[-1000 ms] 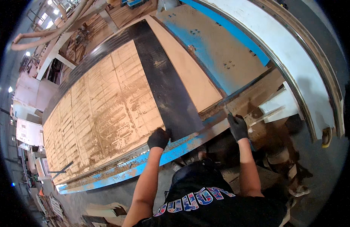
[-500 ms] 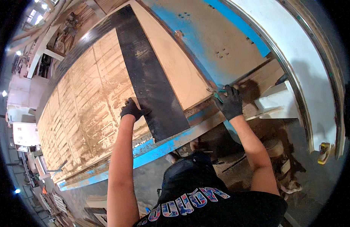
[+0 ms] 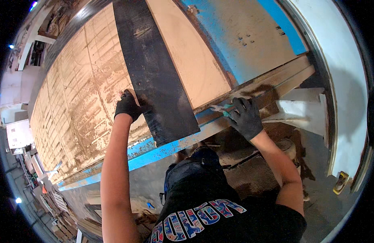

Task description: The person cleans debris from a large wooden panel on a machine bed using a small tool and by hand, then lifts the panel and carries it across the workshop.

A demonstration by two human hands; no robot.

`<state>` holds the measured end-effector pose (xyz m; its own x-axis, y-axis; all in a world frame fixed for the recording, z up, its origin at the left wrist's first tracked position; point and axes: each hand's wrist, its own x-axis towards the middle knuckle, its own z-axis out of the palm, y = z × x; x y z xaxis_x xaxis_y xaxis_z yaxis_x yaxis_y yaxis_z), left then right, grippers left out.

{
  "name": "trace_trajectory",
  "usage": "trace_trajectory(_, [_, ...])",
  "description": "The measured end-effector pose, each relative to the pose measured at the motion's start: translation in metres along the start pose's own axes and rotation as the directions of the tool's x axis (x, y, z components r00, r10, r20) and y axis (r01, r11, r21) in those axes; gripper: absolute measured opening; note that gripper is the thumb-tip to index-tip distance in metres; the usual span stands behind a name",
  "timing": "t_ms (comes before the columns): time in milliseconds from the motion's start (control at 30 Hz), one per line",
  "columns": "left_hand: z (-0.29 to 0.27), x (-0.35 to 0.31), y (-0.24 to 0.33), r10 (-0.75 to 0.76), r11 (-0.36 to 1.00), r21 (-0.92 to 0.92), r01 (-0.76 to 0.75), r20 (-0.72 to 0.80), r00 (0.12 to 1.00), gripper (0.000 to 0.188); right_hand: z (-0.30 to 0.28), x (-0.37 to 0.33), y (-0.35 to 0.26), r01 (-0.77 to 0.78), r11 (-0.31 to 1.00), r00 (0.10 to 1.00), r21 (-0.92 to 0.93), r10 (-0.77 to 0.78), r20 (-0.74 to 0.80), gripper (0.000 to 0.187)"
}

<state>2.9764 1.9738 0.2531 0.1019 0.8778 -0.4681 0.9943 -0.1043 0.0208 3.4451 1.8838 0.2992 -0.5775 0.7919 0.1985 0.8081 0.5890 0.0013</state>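
Both gloved hands have shifted: the right hand (image 3: pixel 246 117), level with the near right corner of the tan panel (image 3: pixel 191 52) half a second ago, now hovers closer to the body, above the near beam (image 3: pixel 168 154), and the left hand (image 3: pixel 128 106), first at the near end of the black strip (image 3: pixel 158 77), is farther along its left edge. Right fingers are wrapped around green-handled pliers (image 3: pixel 226 111), whose nose points left, just beside the strip's near right corner; whether the jaws are parted is too small to tell. Left fingers are loosely curled over the dusty board (image 3: pixel 90 81), thumb reaching the strip's edge; I cannot tell whether it pinches that edge. Lying lengthwise between the dusty board and the tan panel, the strip has its near end over the blue-painted beam. Well apart, to the right, stands a curved white panel (image 3: pixel 348 109)
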Motion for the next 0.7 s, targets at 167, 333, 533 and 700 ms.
trace_trajectory(167, [-0.015, -0.010, 0.012, -0.095, 0.990, -0.099, 0.104, 0.092, 0.991, 0.106, -0.010, 0.009, 0.007, -0.204, 0.974, 0.975, 0.103, 0.212, -0.073, 0.035])
trace_trajectory(333, [-0.013, -0.014, 0.004, -0.003, 0.986, 0.167, -0.019, 0.128, 0.992, 0.095, -0.008, 0.028, 0.019, -0.185, 0.982, 0.977, 0.029, 0.187, -0.098, 0.035])
trace_trajectory(533, [-0.059, -0.026, 0.050, -0.210, 0.977, -0.014, 0.212, 0.097, 0.973, 0.079, -0.007, 0.072, 0.051, -0.288, 0.952, 0.935, 0.104, 0.303, -0.187, 0.025])
trace_trajectory(700, [-0.037, -0.032, 0.034, -0.256, 0.967, 0.014, 0.256, 0.023, 0.966, 0.088, 0.003, 0.174, 0.065, -0.133, 0.990, 0.959, 0.048, 0.141, -0.246, 0.031])
